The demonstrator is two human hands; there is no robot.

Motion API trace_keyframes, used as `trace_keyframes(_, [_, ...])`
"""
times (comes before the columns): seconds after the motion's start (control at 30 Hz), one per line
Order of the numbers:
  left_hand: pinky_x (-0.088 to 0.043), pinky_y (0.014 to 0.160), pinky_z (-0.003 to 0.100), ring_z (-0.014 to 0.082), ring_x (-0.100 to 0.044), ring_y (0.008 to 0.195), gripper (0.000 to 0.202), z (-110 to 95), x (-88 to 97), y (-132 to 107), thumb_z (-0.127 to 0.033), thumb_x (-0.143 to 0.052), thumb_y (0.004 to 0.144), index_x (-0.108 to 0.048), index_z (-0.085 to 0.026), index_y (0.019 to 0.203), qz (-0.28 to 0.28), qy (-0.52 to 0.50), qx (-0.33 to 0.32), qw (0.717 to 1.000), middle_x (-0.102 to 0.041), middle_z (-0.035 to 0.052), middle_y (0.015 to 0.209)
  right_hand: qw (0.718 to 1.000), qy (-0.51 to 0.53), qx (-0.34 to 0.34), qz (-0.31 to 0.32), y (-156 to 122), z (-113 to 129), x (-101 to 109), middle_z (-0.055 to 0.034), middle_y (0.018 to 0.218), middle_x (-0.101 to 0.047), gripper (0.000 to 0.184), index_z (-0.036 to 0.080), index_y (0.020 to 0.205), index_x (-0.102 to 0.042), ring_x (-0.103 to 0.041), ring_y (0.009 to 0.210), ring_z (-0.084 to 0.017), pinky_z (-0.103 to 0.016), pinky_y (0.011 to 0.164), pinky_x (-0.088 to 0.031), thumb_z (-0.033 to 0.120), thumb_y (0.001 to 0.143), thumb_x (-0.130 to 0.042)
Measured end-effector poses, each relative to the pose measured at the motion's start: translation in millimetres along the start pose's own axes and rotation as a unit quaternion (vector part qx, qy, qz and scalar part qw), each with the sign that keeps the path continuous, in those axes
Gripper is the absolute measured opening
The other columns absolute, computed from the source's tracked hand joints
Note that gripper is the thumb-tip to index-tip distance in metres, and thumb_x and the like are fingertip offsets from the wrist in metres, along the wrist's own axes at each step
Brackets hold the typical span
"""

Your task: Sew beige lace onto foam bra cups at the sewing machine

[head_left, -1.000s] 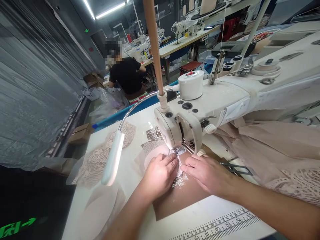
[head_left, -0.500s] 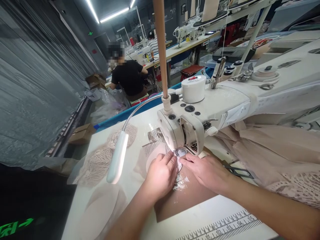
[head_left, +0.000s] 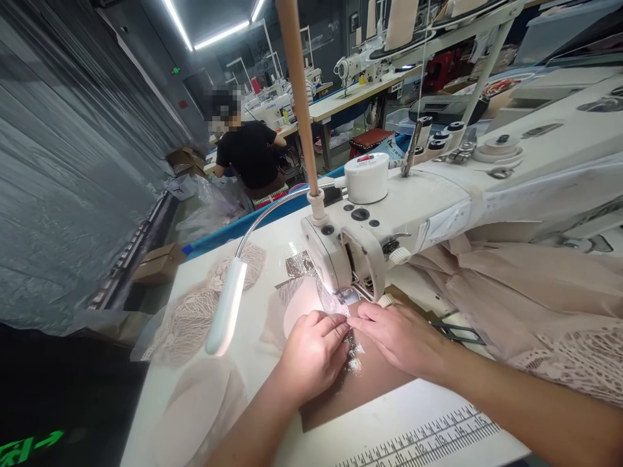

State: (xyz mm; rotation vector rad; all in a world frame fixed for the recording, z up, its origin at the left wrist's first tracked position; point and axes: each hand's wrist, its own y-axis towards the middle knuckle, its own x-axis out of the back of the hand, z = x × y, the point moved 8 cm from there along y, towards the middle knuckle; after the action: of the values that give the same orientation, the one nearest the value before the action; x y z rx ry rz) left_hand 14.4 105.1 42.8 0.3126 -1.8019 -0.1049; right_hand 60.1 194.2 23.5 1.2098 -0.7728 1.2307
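Under the head of a white sewing machine [head_left: 331,256], both hands meet just in front of the presser foot [head_left: 346,297]. My left hand [head_left: 316,350] is closed, its fingertips pinching the edge of a pale pink sheer lace piece [head_left: 299,311], which spreads to the left of the needle area. From the other side my right hand [head_left: 396,334] pinches the same edge, its index finger almost touching the left fingertips. Below them a brown sheet [head_left: 360,389] with shiny clear tape covers part of the machine bed. Fingers hide the exact grip.
Lace cup-shaped pieces [head_left: 187,318] and smooth oval pieces [head_left: 195,408] lie on the table's left. A gooseneck lamp [head_left: 228,308] stands among them. A printed ruler scale [head_left: 423,441] runs along the front. Beige fabric [head_left: 511,279] is heaped right. A co-worker [head_left: 250,152] sits beyond.
Both hands have drawn back a little from the presser foot toward me, fingertips still together, uncovering more of the foot and lace. The view has shifted slightly, moving the machine leftward.
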Motion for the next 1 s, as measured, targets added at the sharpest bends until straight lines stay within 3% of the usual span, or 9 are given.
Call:
trace_keyframes(0.53, [-0.049, 0.083, 0.043, 0.0251, -0.055, 0.097, 0.031, 18, 0.1, 5, -0.024, -0.046, 0.091, -0.062, -0.018, 0.117, -0.001, 0.015, 0.041, 0.999, -0.061, 0.0090, 0.124, 0.997, -0.037, -0.034, -0.060, 6, -2, 6, -0.0045, 0.087, -0.063, 0.044, 0.020, 0.110, -0.064, -0.049, 0.068, -0.017, -0.030, 0.060, -0.029, 0.003, 0.074, -0.044])
trace_keyframes(0.77, [-0.047, 0.086, 0.046, 0.0271, -0.053, 0.103, 0.033, 38, 1.9, 4, -0.026, -0.047, 0.089, -0.060, -0.018, 0.119, -0.031, 0.018, 0.108, 0.994, -0.060, 0.0126, 0.123, 1.000, -0.003, -0.022, -0.016, 5, -6, 0, -0.0034, 0.081, -0.062, 0.040, 0.019, 0.109, -0.063, -0.049, 0.062, -0.015, -0.029, 0.056, -0.030, 0.005, 0.080, -0.040])
trace_keyframes(1.0, [-0.043, 0.092, 0.049, 0.0302, -0.047, 0.116, 0.032, 57, 9.8, -3, -0.029, -0.050, 0.087, -0.060, -0.020, 0.115, -0.064, 0.049, 0.170, 0.982, -0.056, 0.0104, 0.128, 0.999, -0.002, -0.010, -0.045, 0, -8, -6, -0.0050, 0.084, -0.063, 0.040, 0.021, 0.113, -0.062, -0.056, 0.067, -0.017, -0.029, 0.058, -0.038, 0.008, 0.085, -0.036])
